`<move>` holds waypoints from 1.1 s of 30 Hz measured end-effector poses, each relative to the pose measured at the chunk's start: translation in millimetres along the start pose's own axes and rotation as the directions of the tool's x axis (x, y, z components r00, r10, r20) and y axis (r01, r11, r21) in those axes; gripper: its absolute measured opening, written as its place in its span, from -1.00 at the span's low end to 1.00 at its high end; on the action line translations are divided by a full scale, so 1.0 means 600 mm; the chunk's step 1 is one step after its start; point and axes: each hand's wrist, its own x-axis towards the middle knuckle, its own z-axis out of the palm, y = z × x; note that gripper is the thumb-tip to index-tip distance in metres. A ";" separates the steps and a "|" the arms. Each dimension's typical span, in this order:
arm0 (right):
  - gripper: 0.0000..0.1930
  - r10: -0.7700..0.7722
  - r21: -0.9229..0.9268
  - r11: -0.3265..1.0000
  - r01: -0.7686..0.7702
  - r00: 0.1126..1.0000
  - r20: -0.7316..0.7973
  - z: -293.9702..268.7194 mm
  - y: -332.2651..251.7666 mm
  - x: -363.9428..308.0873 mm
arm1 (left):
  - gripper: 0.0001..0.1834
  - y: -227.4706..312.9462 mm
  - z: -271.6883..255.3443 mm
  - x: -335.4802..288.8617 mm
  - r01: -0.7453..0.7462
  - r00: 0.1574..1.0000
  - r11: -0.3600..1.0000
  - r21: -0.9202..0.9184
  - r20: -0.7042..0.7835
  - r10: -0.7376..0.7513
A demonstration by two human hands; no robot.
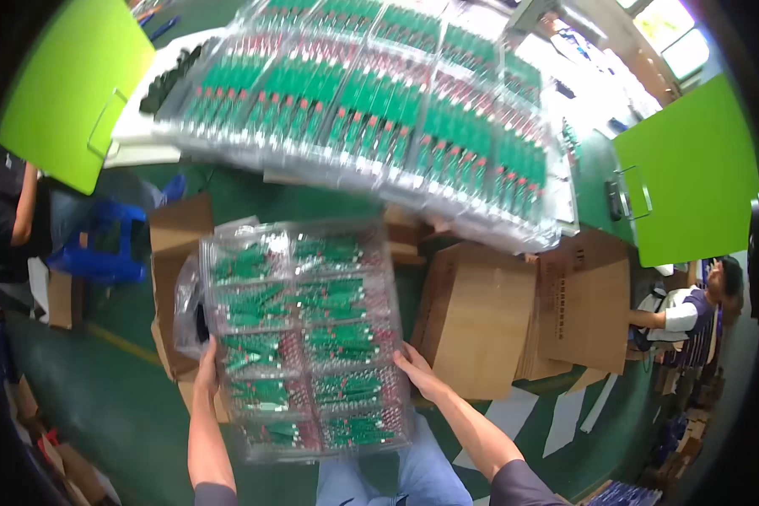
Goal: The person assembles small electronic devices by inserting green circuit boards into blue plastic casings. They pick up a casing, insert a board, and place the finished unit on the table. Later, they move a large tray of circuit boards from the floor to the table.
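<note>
Between my two hands is a clear plastic tray (304, 333) with two columns of compartments, which hold green circuit boards and reddish beaded parts. My left hand (206, 371) grips its left edge, and my right hand (415, 371) closes on the right edge. The tray is held in front of my legs, partly over an open cardboard box (180, 228). On the bench beyond it stands a stack of similar clear trays (346, 160) filled with upright rows of green boards, slightly blurred. What lies inside the cardboard box is mostly hidden by the tray.
Brown cartons (489, 312) stand open to the right, beneath the bench. Bright green panels with handles rise at the left (76, 93) and right (691, 177). A blue stool (110, 244) is at the left, near a seated person. Another person (691, 308) is at the far right.
</note>
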 end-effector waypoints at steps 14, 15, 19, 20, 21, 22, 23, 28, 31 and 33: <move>-0.19 -0.338 -0.067 0.941 0.333 0.902 -0.270 -0.323 -0.779 0.088 | -0.28 0.740 0.321 0.071 -0.705 0.580 0.550 0.447 -0.083 0.810; -0.15 -0.300 -0.048 0.954 0.298 0.926 -0.230 -0.305 -0.797 0.099 | -0.24 0.774 0.335 0.070 -0.668 0.623 0.503 0.548 0.043 0.781; -0.03 -0.181 -0.018 0.983 0.182 0.954 -0.239 -0.283 -0.843 0.121 | -0.22 0.823 0.394 0.106 -0.396 0.890 0.523 0.755 0.176 0.421; 0.04 -0.119 0.062 0.989 0.131 0.979 -0.163 -0.285 -0.847 0.134 | -0.23 0.834 0.395 0.111 -0.364 0.920 0.588 0.722 0.177 0.350; 0.08 -0.157 0.051 0.984 0.168 0.973 -0.171 -0.285 -0.846 0.143 | -0.24 0.843 0.393 0.115 -0.324 0.943 0.649 0.688 0.181 0.278; 0.07 -0.164 0.047 0.984 0.174 0.971 -0.174 -0.288 -0.847 0.152 | -0.22 0.847 0.409 0.108 -0.306 0.950 0.666 0.681 0.175 0.257; 0.07 -0.171 0.043 0.983 0.181 0.970 -0.175 -0.290 -0.847 0.161 | -0.20 0.849 0.427 0.099 -0.287 0.957 0.682 0.673 0.168 0.236; -0.39 -0.280 0.083 0.945 0.316 0.914 -0.295 -0.270 -0.823 0.196 | -0.01 0.865 0.425 0.122 -0.201 0.976 0.698 0.687 0.203 0.081; -0.52 -0.350 0.061 0.919 0.389 0.877 -0.329 -0.261 -0.823 0.196 | 0.05 0.862 0.425 0.117 -0.170 0.975 0.787 0.593 0.218 0.047; -0.52 -0.381 0.051 0.907 0.418 0.866 -0.324 -0.267 -0.815 0.195 | 0.07 0.863 0.427 0.110 -0.200 0.965 0.799 0.568 0.256 0.060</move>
